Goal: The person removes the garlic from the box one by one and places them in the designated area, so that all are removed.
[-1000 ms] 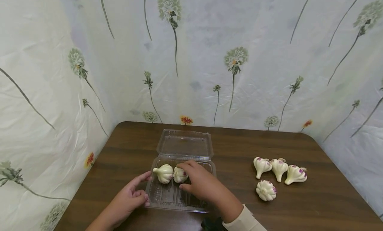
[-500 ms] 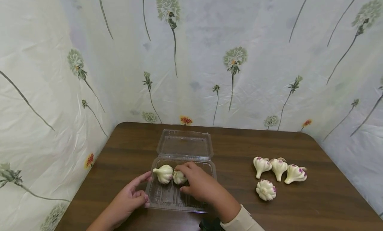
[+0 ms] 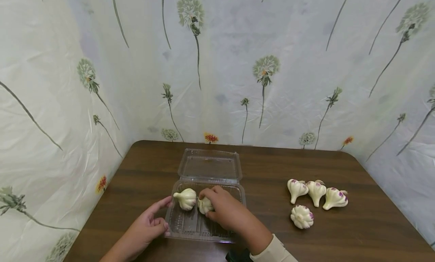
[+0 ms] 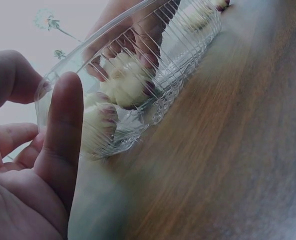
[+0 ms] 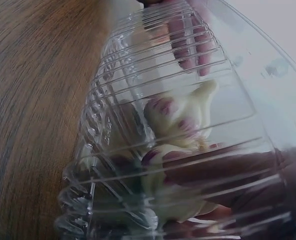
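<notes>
A clear plastic clamshell container (image 3: 190,237) lies on the table with its lid folded back. Inside on the left, a garlic bulb (image 3: 186,199) rests with its stem to the left. My right hand (image 3: 225,209) reaches into the container and grips a second garlic bulb (image 3: 205,205) beside the first; its right side is hidden under the fingers. The left wrist view shows those fingers around this bulb (image 4: 125,82) through the ribbed wall. My left hand (image 3: 146,226) holds the container's left edge, with the thumb (image 4: 63,115) up against the wall.
To the right on the brown wooden table (image 3: 265,171), three garlic bulbs (image 3: 316,192) stand in a row. A single garlic bulb (image 3: 302,216) sits in front of them. A dark object (image 3: 238,255) shows by my right wrist. Flower-printed sheeting (image 3: 224,65) hangs behind the table.
My right hand stays over the second bulb, its fingers and thumb now closer round it, and the bulb has turned slightly. The left hand has hardly moved.
</notes>
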A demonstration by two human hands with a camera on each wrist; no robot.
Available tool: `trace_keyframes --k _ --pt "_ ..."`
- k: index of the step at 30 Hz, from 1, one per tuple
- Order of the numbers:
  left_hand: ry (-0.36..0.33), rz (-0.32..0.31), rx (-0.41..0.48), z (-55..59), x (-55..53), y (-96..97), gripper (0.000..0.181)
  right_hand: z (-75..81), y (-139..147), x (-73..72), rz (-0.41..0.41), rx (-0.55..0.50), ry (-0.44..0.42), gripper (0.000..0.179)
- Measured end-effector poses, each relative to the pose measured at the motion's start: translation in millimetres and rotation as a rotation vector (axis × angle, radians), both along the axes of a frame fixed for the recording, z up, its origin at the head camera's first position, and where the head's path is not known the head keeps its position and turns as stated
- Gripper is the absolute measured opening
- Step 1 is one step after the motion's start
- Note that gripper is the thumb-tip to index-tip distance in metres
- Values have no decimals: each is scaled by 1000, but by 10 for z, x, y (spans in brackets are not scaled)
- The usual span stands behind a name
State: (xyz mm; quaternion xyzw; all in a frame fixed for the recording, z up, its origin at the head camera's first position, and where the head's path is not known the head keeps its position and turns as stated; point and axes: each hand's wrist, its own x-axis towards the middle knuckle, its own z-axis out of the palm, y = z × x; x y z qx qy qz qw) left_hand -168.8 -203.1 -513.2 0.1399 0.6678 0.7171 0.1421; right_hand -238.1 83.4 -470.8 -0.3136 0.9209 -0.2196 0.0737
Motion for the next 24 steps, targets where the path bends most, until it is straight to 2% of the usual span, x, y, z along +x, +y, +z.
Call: trace_keyframes --k 12,24 --pt "23 0 -9 -4 -1 3 80 12 0 -19 8 4 20 43" --pt "1 8 -23 -8 1 -3 81 13 -4 -10 -4 -48 25 44"
